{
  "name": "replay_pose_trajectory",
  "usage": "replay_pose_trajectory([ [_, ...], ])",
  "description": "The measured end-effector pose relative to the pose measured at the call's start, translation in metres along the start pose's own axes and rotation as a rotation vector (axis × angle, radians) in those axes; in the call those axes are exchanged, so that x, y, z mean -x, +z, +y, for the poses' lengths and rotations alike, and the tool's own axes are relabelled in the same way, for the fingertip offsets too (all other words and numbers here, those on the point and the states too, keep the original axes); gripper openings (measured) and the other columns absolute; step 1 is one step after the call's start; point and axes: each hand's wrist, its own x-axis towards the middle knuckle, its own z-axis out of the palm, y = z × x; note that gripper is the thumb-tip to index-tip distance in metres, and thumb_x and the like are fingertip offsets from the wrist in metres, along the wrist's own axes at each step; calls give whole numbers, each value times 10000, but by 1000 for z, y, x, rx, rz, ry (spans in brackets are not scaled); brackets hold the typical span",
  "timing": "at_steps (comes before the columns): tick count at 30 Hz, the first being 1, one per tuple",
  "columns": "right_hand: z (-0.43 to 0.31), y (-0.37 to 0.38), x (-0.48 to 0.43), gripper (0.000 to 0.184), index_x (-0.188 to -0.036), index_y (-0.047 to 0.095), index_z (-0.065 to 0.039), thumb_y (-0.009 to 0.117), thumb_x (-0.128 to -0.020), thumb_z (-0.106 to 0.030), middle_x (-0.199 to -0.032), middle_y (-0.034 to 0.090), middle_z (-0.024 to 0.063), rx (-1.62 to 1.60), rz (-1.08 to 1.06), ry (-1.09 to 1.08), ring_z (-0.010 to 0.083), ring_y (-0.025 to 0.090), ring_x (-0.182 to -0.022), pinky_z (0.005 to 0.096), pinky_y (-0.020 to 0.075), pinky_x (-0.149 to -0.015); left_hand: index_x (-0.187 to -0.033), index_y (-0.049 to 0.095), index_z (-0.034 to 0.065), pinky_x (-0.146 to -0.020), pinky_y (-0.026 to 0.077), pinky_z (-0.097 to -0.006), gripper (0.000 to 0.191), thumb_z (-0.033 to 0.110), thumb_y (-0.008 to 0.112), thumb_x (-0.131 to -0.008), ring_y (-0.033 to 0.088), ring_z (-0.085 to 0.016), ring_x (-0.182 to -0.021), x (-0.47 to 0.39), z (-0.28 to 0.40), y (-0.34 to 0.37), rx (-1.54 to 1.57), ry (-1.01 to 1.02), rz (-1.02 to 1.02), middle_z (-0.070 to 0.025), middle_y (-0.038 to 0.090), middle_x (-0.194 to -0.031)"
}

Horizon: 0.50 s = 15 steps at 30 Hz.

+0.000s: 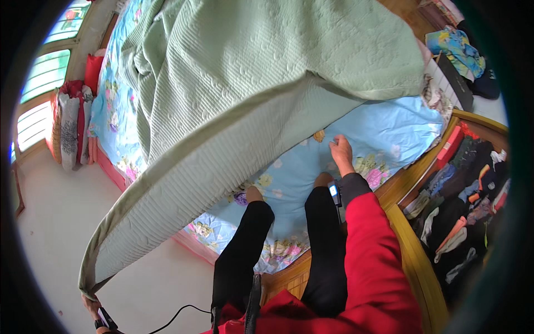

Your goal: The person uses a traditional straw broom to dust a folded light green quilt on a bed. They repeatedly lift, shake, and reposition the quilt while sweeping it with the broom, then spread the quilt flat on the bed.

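Note:
A pale green quilted bedspread (267, 54) spreads over the bed, its near edge raised so that the lighter underside (200, 175) shows. At the far lower left, my left hand (91, 307) grips a corner of it, lifted out above the floor. My right hand (342, 151) is over the blue floral sheet (288, 179), just below the bedspread's edge. It holds nothing that I can see, its fingers loosely bent and a little apart. Close to its fingertips is a small golden-brown patch (319, 135), perhaps part of the print. My feet are on the sheet.
An open compartment with a wooden rim (417, 254) holds many folded clothes (467, 200) at the right. Bagged bedding (69, 125) stands by the barred windows (46, 73) at the left, above a pale floor (54, 234). A black cable (175, 315) runs near my left wrist.

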Motion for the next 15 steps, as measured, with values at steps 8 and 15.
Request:
replay_pose_trajectory([
  [8,-17,65,-47,587,-1028,449,0,669,-595,-329,-1051,490,187,202,5,19,342,476,-973,401,398,-815,-722,476,52,-536,375,-287,171,-21,501,-569,453,-191,-592,38,23,16,661,-448,-62,-53,454,-628],
  [15,-3,68,-47,821,-1128,333,51,774,-488,-216,-1061,470,257,106,-15,-301,362,458,-1008,380,376,-860,-871,474,59,-461,400,-240,120,107,493,-763,469,-113,-566,52,27,33,74,290,-22,-25,472,-677],
])
